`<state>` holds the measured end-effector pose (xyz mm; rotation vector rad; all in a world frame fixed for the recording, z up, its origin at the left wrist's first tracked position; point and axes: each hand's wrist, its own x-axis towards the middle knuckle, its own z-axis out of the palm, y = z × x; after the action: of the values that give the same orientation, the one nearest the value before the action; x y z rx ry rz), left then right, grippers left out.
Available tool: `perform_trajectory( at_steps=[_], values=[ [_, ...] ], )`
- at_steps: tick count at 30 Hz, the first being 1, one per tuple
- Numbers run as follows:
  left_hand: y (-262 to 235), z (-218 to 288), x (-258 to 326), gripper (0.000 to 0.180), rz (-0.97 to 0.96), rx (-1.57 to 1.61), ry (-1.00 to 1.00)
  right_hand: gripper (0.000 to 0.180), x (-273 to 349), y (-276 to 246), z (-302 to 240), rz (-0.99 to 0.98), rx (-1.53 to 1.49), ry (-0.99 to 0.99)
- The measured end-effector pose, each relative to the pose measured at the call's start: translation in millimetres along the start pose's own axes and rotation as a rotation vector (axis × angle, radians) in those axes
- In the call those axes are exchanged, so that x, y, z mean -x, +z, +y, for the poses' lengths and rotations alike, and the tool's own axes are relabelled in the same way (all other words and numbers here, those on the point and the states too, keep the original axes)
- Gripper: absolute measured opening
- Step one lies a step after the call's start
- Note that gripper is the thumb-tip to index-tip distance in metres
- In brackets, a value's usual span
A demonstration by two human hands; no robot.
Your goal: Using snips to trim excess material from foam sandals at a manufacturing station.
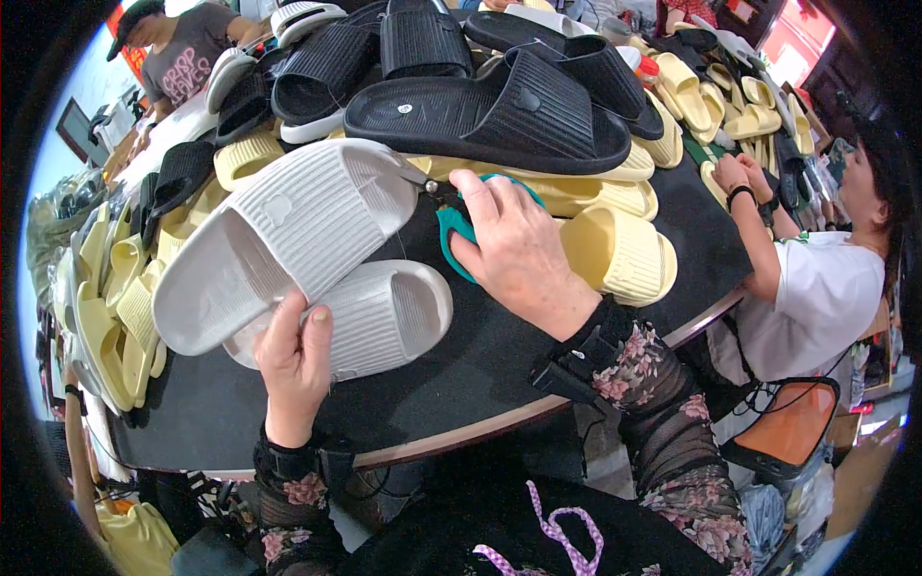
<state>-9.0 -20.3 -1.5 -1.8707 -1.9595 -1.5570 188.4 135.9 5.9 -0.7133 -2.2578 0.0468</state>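
Observation:
My left hand is closed on the near edge of a light grey slide sandal, raised and tilted with its ribbed strap facing up. Just below it, a second light grey slide lies by the table's black surface, partly hidden by the first one and my left hand. A pair of scissors with teal handles sits in my right hand, fingers wrapped round the handles. The scissor blades point left against the open toe end of the raised slide; whether they touch it, I cannot tell.
Black slides are heaped behind, over cream-yellow slides. One yellow slide lies right of my right hand. More yellow slides are piled at the left. One co-worker sits at right, another at the far left.

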Motion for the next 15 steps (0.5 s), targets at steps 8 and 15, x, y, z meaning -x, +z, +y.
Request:
perform_trajectory(
  at_steps=[8, 15],
  values=[
    [1.3, -1.4, 1.1, 0.029, 0.002, 0.089, 0.0, 0.05, 0.5, 0.8, 0.6, -0.043, 0.085, -0.002],
    [2.1, -7.7, 5.3, 0.03, 0.015, 0.103, -0.044, 0.051, 2.7, 5.5, 0.2, -0.071, 0.101, 0.0]
  ],
)
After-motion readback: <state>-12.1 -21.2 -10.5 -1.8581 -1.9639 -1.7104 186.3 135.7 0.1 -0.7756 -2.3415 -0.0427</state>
